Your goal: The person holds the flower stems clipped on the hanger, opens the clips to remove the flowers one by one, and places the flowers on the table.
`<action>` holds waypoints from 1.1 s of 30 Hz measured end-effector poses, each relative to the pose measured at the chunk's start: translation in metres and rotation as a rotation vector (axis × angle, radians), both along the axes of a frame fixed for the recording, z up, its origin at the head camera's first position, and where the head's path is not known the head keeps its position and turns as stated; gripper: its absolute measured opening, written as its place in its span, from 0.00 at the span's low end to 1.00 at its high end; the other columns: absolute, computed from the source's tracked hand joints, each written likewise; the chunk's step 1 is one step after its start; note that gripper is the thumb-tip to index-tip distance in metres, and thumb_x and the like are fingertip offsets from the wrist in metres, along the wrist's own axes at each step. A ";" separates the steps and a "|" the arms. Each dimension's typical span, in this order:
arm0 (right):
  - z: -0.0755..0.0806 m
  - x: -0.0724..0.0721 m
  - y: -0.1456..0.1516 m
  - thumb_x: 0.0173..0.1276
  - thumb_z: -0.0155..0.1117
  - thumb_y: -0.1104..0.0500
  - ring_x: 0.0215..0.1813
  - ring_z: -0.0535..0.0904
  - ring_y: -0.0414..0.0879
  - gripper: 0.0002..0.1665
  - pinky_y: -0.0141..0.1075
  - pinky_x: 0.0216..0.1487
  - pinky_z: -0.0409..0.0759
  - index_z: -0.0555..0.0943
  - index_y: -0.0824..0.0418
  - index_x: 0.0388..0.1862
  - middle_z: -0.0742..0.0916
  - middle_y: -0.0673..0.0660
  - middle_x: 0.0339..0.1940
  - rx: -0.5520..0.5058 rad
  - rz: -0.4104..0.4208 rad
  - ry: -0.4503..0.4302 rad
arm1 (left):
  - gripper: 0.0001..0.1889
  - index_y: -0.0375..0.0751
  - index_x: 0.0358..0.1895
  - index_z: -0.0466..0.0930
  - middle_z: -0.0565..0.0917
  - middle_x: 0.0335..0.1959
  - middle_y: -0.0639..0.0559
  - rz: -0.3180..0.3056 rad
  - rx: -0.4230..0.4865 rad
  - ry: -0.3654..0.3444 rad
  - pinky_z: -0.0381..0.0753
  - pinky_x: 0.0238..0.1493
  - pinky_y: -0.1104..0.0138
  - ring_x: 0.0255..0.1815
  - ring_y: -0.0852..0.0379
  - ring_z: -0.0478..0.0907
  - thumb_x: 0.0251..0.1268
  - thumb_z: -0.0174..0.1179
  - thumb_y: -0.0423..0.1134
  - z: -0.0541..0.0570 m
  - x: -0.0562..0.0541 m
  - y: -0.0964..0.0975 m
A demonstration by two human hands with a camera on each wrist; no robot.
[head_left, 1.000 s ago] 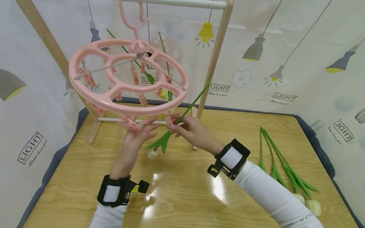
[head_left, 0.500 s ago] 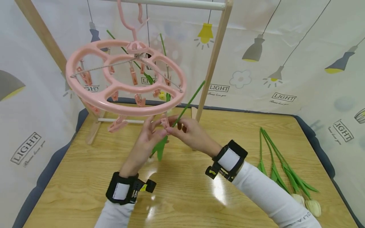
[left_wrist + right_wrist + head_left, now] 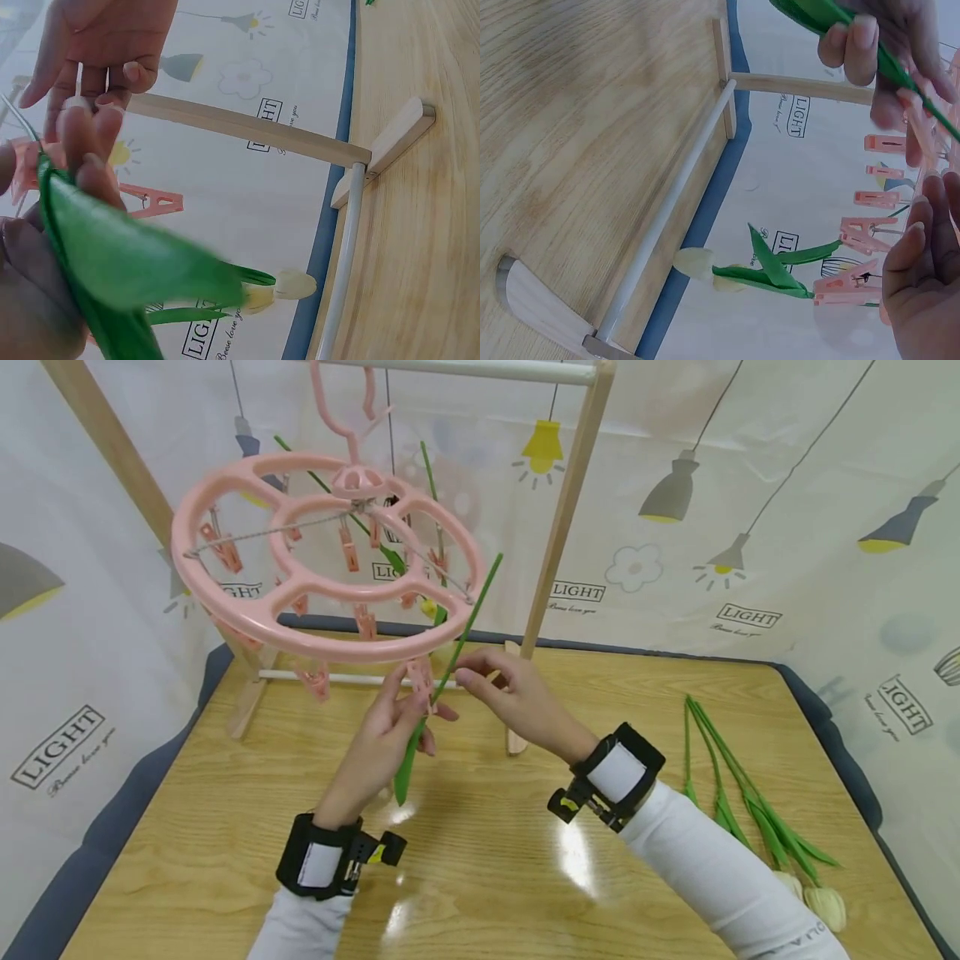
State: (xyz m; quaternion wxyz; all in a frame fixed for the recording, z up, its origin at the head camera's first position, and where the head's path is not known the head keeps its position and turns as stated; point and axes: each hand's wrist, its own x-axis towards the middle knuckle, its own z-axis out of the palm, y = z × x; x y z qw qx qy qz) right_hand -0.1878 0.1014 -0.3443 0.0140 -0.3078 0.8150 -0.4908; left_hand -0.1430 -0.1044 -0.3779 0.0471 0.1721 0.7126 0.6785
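Note:
My left hand [image 3: 386, 731] grips an artificial tulip [image 3: 406, 764] by its green stem where the leaf begins, with the thumb on one side and fingers on the other. A pink clothespin [image 3: 420, 675] hangs from the round pink hanger [image 3: 337, 649] right at those fingers and against the stem; whether it clamps the stem cannot be told. The tulip's bloom is mostly hidden. Just right of the stem, my right hand [image 3: 528, 702] is apart from it, fingers loosely bent around nothing. In the right wrist view, a pale tulip [image 3: 761, 279] hangs head down from a clothespin [image 3: 847, 283] behind.
The hanger hooks over the white top rail [image 3: 487, 370] of a wooden-legged rack [image 3: 564, 518]. Other pink clothespins [image 3: 313, 682] dangle around the ring. Several white tulips [image 3: 780, 827] lie on the wooden table [image 3: 487, 860] at right. A printed curtain [image 3: 810, 602] stands behind.
My left hand has come right from another clothespin to the stem. My right hand has let go of the clothespin and stem and drawn slightly right. The stem now stands steeper, farther left.

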 end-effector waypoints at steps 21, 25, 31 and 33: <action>0.016 -0.002 0.027 0.72 0.61 0.56 0.51 0.81 0.39 0.27 0.35 0.48 0.83 0.72 0.70 0.63 0.82 0.59 0.56 -0.246 0.090 -0.005 | 0.26 0.37 0.69 0.62 0.81 0.54 0.33 0.123 0.024 0.163 0.84 0.45 0.71 0.48 0.62 0.82 0.70 0.54 0.23 0.005 0.003 0.003; 0.020 0.000 0.029 0.72 0.62 0.56 0.54 0.82 0.42 0.29 0.36 0.53 0.83 0.69 0.73 0.63 0.85 0.53 0.52 -0.392 0.172 -0.035 | 0.28 0.39 0.71 0.61 0.80 0.55 0.34 0.106 0.032 0.157 0.84 0.46 0.71 0.50 0.59 0.83 0.70 0.53 0.23 0.007 0.004 0.004; 0.027 0.001 0.031 0.72 0.62 0.60 0.52 0.86 0.46 0.22 0.33 0.44 0.85 0.71 0.65 0.61 0.88 0.52 0.51 -0.513 0.278 -0.076 | 0.32 0.45 0.76 0.57 0.81 0.53 0.36 0.052 0.011 0.238 0.83 0.40 0.70 0.46 0.63 0.82 0.72 0.52 0.26 0.008 0.005 0.003; 0.029 0.001 0.032 0.72 0.62 0.60 0.52 0.86 0.47 0.21 0.34 0.42 0.85 0.73 0.64 0.60 0.88 0.52 0.52 -0.516 0.298 -0.080 | 0.32 0.46 0.77 0.55 0.80 0.53 0.35 0.026 0.018 0.261 0.83 0.40 0.70 0.45 0.63 0.82 0.73 0.51 0.26 0.007 0.006 0.003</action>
